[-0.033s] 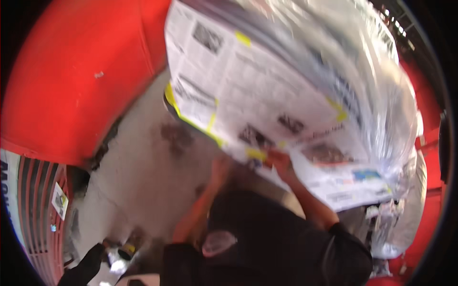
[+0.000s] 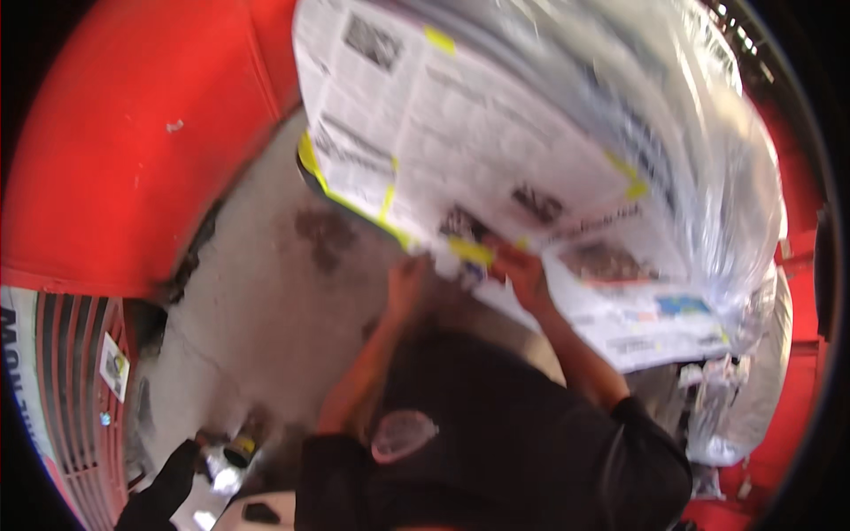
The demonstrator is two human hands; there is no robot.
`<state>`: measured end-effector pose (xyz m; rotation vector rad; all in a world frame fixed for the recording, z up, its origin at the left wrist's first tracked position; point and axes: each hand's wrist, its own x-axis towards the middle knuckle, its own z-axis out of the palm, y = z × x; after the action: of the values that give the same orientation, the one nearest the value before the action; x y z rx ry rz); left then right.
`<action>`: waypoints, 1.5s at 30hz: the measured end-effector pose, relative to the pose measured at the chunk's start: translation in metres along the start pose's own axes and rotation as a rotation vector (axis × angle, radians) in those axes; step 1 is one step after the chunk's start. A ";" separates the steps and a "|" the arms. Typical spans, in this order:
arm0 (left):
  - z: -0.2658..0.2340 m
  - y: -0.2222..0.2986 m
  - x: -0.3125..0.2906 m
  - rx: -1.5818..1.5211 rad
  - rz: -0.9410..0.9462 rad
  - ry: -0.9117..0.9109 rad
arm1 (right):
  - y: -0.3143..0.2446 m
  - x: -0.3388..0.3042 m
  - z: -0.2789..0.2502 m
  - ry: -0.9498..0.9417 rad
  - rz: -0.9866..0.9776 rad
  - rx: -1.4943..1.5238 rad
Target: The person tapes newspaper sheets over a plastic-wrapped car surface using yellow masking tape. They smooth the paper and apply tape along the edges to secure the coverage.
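Observation:
Printed newspaper sheets [image 2: 496,159] cover the side of a large rounded body, joined by strips of yellow masking tape [image 2: 471,252]. My left hand [image 2: 408,279] is at the lower edge of the newspaper, fingers bent together; blur hides what they pinch. Just right of that tape strip, my right hand [image 2: 522,273] grips the newspaper near its lower edge, fingertips close to the tape's end. Clear plastic sheeting [image 2: 682,133] wraps the upper and right side of the body, bunching at the newspaper's right end.
A large red curved panel [image 2: 150,142] rises at left above the stained concrete floor [image 2: 257,292]. Red slats [image 2: 84,380] stand below it. At the lower left a dark-sleeved arm [image 2: 164,487] reaches near a can-like object [image 2: 239,450]. More plastic [image 2: 722,429] hangs at right.
The view has shifted slightly, so the newspaper and both hands sit a little higher in the picture. Both hands stay at the newspaper's lower edge.

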<state>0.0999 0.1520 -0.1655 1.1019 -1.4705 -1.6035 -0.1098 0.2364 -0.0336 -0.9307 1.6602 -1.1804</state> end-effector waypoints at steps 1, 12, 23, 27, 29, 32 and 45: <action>0.003 0.048 0.005 -0.167 -0.040 0.004 | -0.023 0.002 0.002 -0.003 -0.090 -0.058; -0.041 0.122 -0.026 -0.442 -0.045 -0.050 | -0.034 0.024 0.051 -0.122 -0.121 0.145; -0.228 0.058 0.018 -0.464 -0.059 -0.151 | -0.004 0.101 0.230 -0.388 -0.070 0.131; -0.314 0.055 0.047 -0.233 0.043 -0.184 | -0.044 0.122 0.293 -0.509 0.096 0.073; -0.346 0.064 0.062 -0.247 0.035 -0.170 | -0.068 0.130 0.317 -0.482 0.166 0.022; -0.383 0.045 0.095 -0.265 0.028 -0.132 | -0.030 0.151 0.314 -0.484 0.079 -0.238; -0.482 0.058 0.215 -0.103 -0.213 -0.449 | 0.104 0.250 0.343 -0.460 -0.012 -0.570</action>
<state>0.4500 -0.2460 -0.1366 0.9003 -1.5630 -2.1576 0.1175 -0.0685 -0.2486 -1.4366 1.6198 -0.4338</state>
